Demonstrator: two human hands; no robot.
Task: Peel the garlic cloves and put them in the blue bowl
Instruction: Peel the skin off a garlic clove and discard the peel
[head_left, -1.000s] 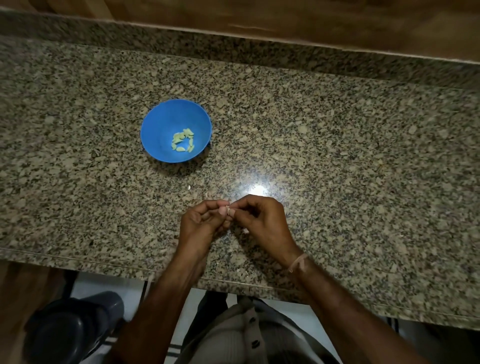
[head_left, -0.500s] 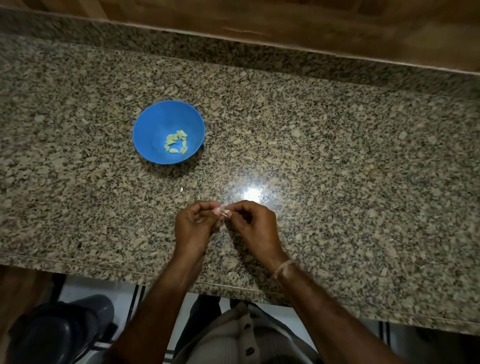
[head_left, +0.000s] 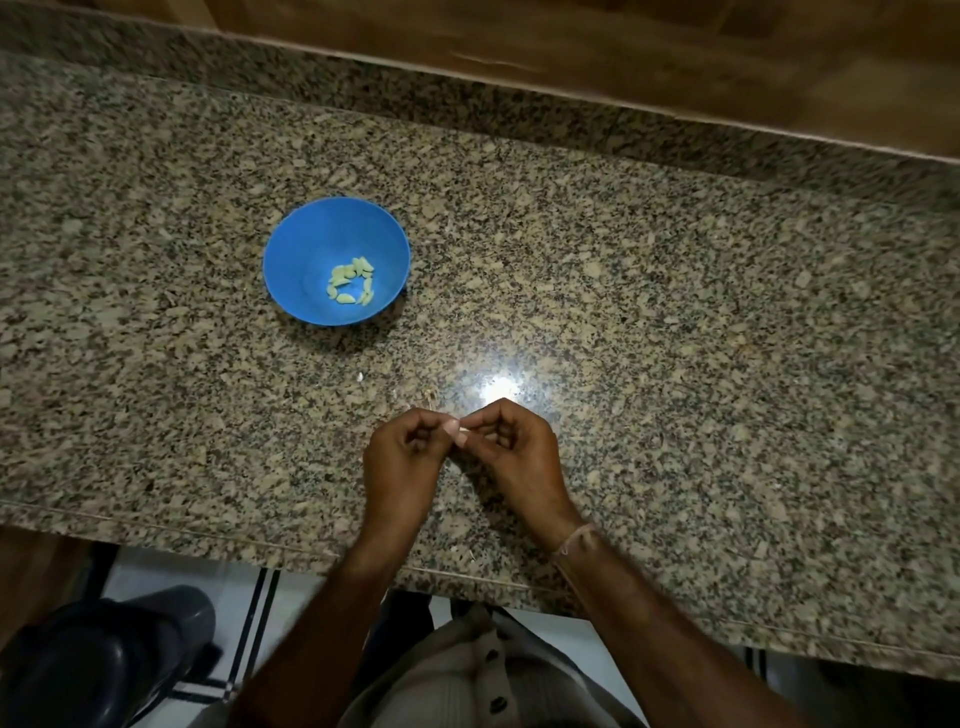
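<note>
Garlic clove (head_left: 464, 429): only a pale sliver shows, the rest hidden between fingertips of left hand (head_left: 402, 460) and right hand (head_left: 519, 460). White fleck (head_left: 359, 376) on countertop (head_left: 675, 364): too small to identify. Dark rounded object (head_left: 93, 670): cut off at bottom-left corner.

Bowl: round blue plastic bowl (head_left: 291, 249) on speckled granite countertop (head_left: 675, 312), 11 o'clock of the hands.
Contents: pale peeled garlic cloves (head_left: 352, 283) in the bowl.
Hands: left hand (head_left: 402, 457) beside right hand (head_left: 519, 457), small whitish garlic clove (head_left: 464, 429) pinched between them.
</note>
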